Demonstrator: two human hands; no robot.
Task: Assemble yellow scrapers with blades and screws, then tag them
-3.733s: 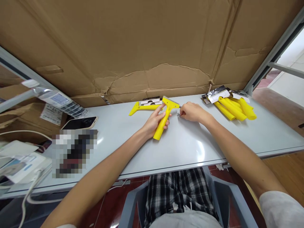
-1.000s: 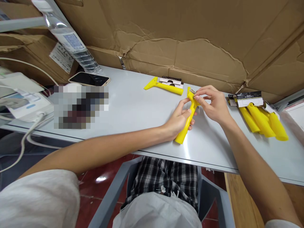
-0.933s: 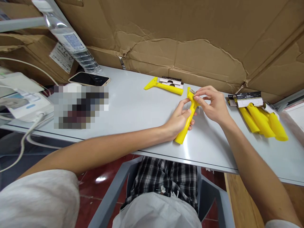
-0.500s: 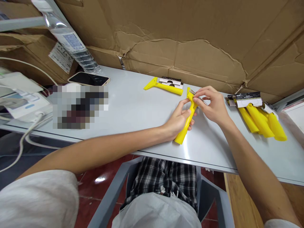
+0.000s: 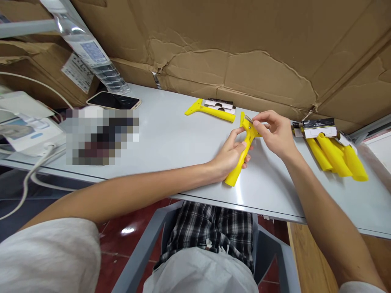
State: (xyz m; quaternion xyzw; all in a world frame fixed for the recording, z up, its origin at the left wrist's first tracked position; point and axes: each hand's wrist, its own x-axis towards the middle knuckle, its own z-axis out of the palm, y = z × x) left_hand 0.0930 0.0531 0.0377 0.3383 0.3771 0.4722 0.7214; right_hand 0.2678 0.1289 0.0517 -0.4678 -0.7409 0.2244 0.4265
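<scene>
My left hand [image 5: 226, 158] is closed round the handle of a yellow scraper [image 5: 234, 174], which it holds tilted just above the table with the wide head pointing away from me. A narrow metal strip [image 5: 248, 119] lies along the scraper's head. With thumb and fingers pinched, my right hand [image 5: 276, 133] grips the right end of that strip, and its fingertips hide part of the head. Behind my hands a second yellow scraper [image 5: 217, 113] lies on the table, beside a black and white card package [image 5: 220, 105].
The grey-white table [image 5: 171, 134] meets a cardboard wall [image 5: 244, 36]. On the right lie several yellow scrapers [image 5: 340, 156] with card labels [image 5: 320, 127]. A water bottle [image 5: 91, 51], a phone [image 5: 113, 100] and white cables [image 5: 45, 152] are at the left; a blurred patch hides something there.
The metal strip, which stuck out at an angle across the scraper's head, now lies along it. My right fingers have shifted slightly to the right; my left hand keeps its hold.
</scene>
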